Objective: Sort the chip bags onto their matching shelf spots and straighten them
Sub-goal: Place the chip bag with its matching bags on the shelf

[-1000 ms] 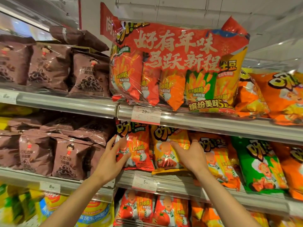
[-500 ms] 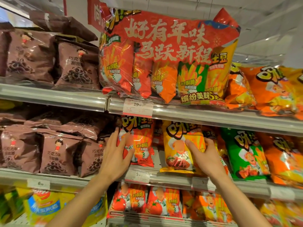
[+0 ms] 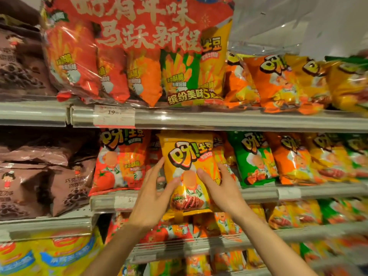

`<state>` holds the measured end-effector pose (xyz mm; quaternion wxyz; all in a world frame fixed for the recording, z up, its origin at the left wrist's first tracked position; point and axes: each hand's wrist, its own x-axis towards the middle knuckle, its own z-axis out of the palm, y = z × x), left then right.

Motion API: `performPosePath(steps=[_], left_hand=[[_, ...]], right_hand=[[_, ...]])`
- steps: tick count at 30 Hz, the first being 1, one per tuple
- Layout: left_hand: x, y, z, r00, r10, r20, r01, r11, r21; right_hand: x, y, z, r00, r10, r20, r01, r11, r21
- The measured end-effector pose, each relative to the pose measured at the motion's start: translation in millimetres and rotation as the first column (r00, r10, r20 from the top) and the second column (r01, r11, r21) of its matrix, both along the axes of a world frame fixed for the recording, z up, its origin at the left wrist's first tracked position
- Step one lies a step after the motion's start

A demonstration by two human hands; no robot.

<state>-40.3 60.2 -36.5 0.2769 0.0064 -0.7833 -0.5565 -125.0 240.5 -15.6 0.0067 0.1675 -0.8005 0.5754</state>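
Head view shows you holding a yellow chip bag (image 3: pixel 187 166) upright in front of the middle shelf (image 3: pixel 258 193), its lower end hanging past the shelf's front rail. Your left hand (image 3: pixel 151 198) has its fingers (image 3: pixel 157 168) spread and nearly straight along the bag's left edge, thumb laid across the front. Your right hand (image 3: pixel 219 190) grips the right edge, thumb on the front, fingers curled behind. Just left of the bag stands a red tomato bag (image 3: pixel 119 162); to the right, a green bag (image 3: pixel 253 158), then orange ones, blurred. Above, on the upper shelf (image 3: pixel 219 120), sits a big red multipack (image 3: pixel 139 50) over a price tag (image 3: pixel 114 116) reading 19. Brown bags (image 3: pixel 39 180) fill the shelves at far left.
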Motion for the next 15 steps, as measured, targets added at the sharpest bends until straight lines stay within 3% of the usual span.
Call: performPosePath(steps=[8, 15], left_hand=[[-22.7, 111.4, 1.4, 0.995, -0.091, -0.042, 0.093, 0.994, 0.057], [-59.0, 258.2, 4.4, 0.998, -0.012, -0.056, 0.011, 1.000, -0.024]], right_hand=[[-13.0, 108.3, -4.2, 1.000, 0.018, 0.007, -0.018, 1.000, -0.024], [-44.0, 253.3, -2.3, 0.999, -0.036, -0.009, 0.035, 0.999, -0.025]])
